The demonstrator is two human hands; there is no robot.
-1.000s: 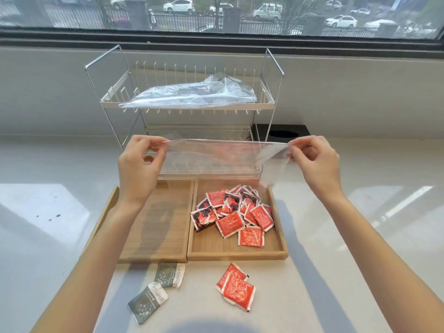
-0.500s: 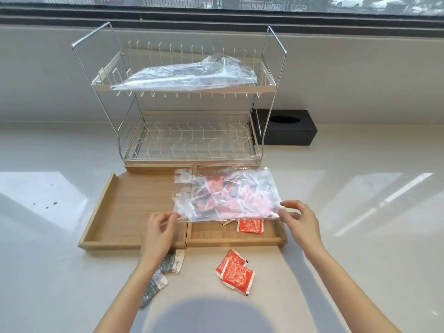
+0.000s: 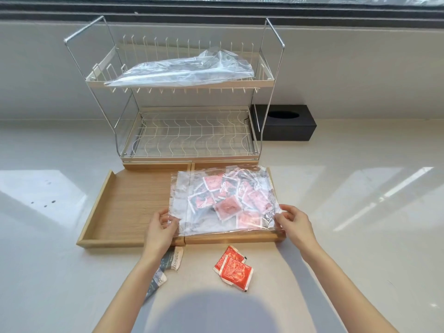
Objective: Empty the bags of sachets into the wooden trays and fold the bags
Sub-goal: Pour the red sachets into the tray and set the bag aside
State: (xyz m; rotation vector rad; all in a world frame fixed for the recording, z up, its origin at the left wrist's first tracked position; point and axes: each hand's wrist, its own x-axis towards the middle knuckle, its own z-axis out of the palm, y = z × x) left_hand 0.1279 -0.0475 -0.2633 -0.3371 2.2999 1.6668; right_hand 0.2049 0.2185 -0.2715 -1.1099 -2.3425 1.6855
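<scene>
An empty clear plastic bag lies spread flat over the right wooden tray and the inner edge of the left wooden tray. Red sachets in the right tray show through it. My left hand pinches the bag's near left corner. My right hand pinches its near right corner. Two red sachets lie loose on the counter in front of the trays. Two grey sachets lie partly under my left forearm. A second clear bag rests on the rack's upper shelf.
A two-tier wire dish rack stands right behind the trays. A black tissue box sits to its right against the wall. The pale counter stretches to both sides.
Both hands brought the stretched bag down from in front of the rack and laid it flat over the trays. The view tilted downward.
</scene>
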